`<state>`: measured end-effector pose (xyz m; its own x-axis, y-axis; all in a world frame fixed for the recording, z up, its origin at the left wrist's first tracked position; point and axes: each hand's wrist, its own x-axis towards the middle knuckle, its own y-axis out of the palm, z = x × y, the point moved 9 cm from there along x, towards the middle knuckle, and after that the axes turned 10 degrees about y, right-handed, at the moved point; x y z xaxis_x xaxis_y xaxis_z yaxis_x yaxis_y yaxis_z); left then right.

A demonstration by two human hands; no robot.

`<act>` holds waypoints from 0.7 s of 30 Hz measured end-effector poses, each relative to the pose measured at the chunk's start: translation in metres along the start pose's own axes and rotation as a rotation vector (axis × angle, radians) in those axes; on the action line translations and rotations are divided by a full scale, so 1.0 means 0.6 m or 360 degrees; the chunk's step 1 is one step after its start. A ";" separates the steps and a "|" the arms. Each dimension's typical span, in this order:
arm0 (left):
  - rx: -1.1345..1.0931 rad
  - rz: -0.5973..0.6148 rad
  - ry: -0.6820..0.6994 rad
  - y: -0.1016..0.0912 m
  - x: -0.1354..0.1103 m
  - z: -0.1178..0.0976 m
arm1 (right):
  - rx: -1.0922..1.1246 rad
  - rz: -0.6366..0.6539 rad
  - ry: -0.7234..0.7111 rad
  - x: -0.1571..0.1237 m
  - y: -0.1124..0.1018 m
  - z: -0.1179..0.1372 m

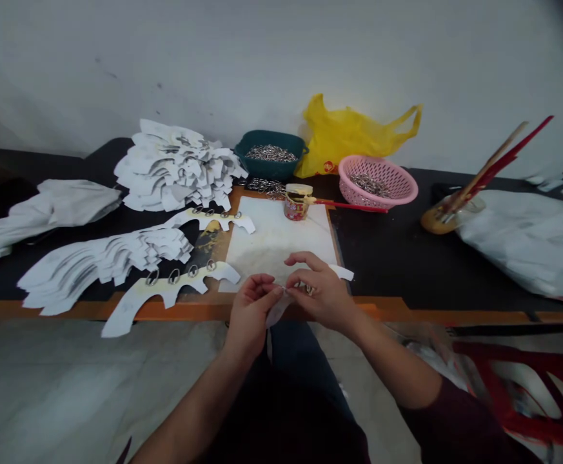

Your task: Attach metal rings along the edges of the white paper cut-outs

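My left hand (251, 312) and my right hand (324, 293) meet above the table's front edge. Both pinch a white cut-out strip (276, 310), whose far end pokes out to the right behind my right hand. A metal ring (309, 289) shows by the right fingers; much of the strip is hidden. Left of my hands, a finished-shaped white strip (138, 298) with several metal rings and a yellowish smear overhangs the edge. Another ringed strip (220, 221) lies farther back. Beyond my hands is a pale stained sheet (262, 251) on the black table.
An overlapping row of white strips (88, 264) and a tall heap (169, 167) sit on the left. At the back are a green basket (269, 169) of metal parts, a glue jar (295, 209) with a red-handled brush (353, 205), a pink basket (400, 183) and a yellow bag (349, 135).
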<state>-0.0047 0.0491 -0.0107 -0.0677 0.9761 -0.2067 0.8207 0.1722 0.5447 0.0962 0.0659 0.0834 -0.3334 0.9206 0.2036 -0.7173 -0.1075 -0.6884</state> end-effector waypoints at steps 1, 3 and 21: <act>-0.0011 -0.0005 -0.0031 0.000 -0.001 0.003 | 0.0034 0.0044 0.0005 0.001 0.003 -0.002; -0.0006 -0.0009 -0.0061 0.000 -0.004 0.007 | 0.0100 0.0156 0.0030 0.003 0.011 -0.007; 0.0684 0.0272 0.0246 0.009 0.012 -0.015 | 0.0475 0.0620 0.0551 -0.001 0.040 -0.071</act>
<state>-0.0058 0.0584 -0.0016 0.0320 0.9995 -0.0024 0.9852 -0.0311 0.1685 0.1055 0.0786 0.0369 -0.4234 0.8557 -0.2976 -0.7398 -0.5162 -0.4316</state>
